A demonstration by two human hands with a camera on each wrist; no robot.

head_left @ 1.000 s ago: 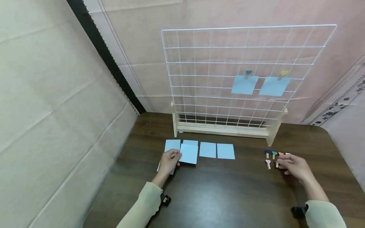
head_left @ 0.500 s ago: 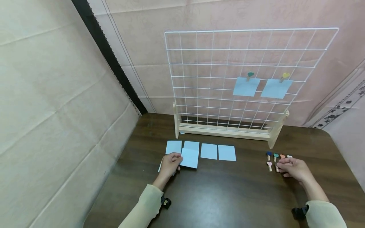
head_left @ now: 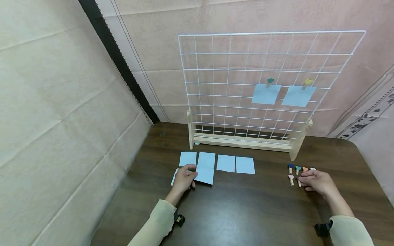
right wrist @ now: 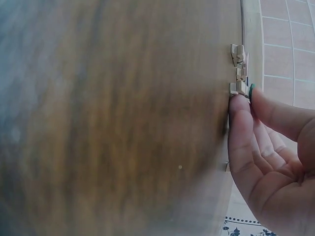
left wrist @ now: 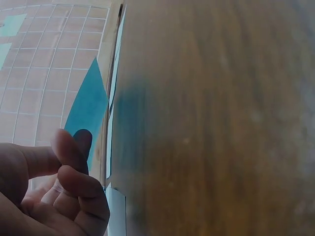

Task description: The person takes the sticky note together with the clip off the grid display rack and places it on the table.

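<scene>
My left hand [head_left: 183, 181] pinches a light-blue paper square [head_left: 204, 176] between thumb and fingers. In the left wrist view, that paper [left wrist: 87, 105] stands tilted up above the table. Over at the right, my right hand [head_left: 317, 181] pinches a small wooden clothespin [head_left: 299, 183]; the right wrist view shows its green end [right wrist: 252, 92] under the thumb. Several similar clothespins with coloured heart tops, including a pink one [head_left: 291, 179] and a blue one [head_left: 290, 167], lie beside those fingers.
A white wire grid [head_left: 271, 33] in a wooden stand [head_left: 240, 141] rises at the back. Two blue squares hang there: one [head_left: 266, 94] under a green heart clip, another [head_left: 298, 96] under a yellow one. More squares [head_left: 225, 163] lie in a row before the stand.
The paper in my left hand has come down slightly towards me, showing more of the square behind it. My right hand stays at the clothespins. The head view has shifted a little.
</scene>
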